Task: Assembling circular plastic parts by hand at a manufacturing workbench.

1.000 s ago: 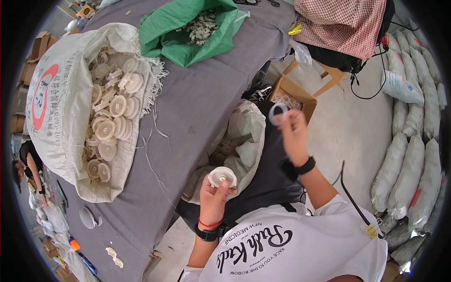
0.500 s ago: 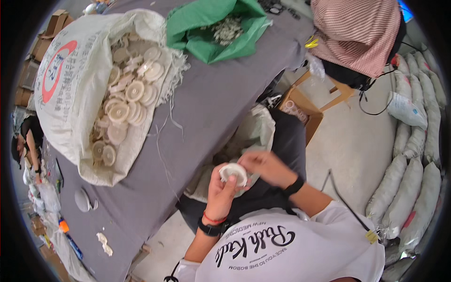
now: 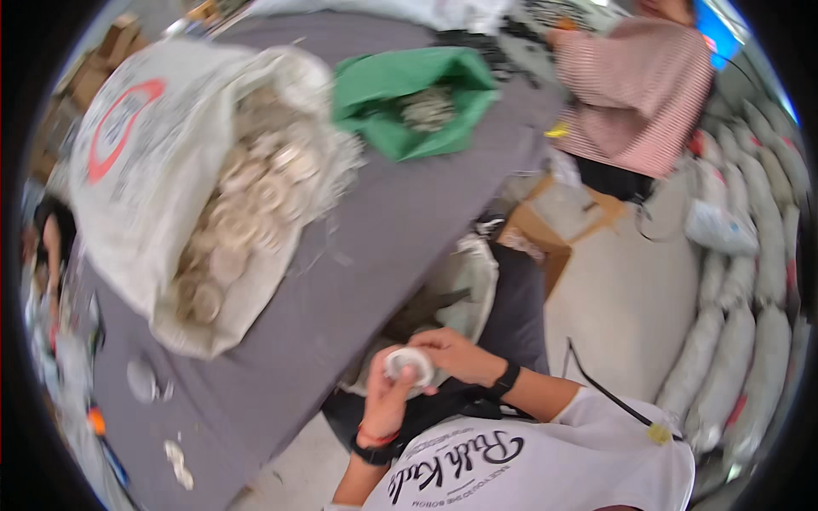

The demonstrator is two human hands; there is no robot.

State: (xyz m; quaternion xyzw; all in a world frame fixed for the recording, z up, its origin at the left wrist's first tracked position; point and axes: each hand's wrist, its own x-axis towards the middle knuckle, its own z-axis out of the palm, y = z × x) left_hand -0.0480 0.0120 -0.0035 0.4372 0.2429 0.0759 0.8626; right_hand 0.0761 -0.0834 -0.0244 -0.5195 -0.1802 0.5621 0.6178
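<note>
A round white plastic part (image 3: 409, 364) with a raised rim and a recessed middle is held over my lap. My left hand (image 3: 385, 399) is closed round its lower left side, the thumb lying across its face. My right hand (image 3: 463, 354) is at its upper right rim, fingers bent and pinched together against the edge; blur hides the fingertips. Below and beyond my hands stands an open white woven sack (image 3: 474, 285), its contents dark and hard to make out. Many similar round parts (image 3: 256, 200) spill from a large white woven sack (image 3: 128, 204) on the table.
A grey-covered table (image 3: 341, 264) stretches along my left. On it are a green bag (image 3: 375, 94) of small pale pieces, a grey disc-shaped thing (image 3: 142, 381) and white scraps (image 3: 177, 464). Right are a cardboard box (image 3: 554, 260), stacked long sacks (image 3: 720, 375) and a person in striped pink cloth (image 3: 630, 94).
The view has shifted, so the table things sit lower. My right hand, blurred beside the part before, has settled against its rim. A person at the upper right shows more.
</note>
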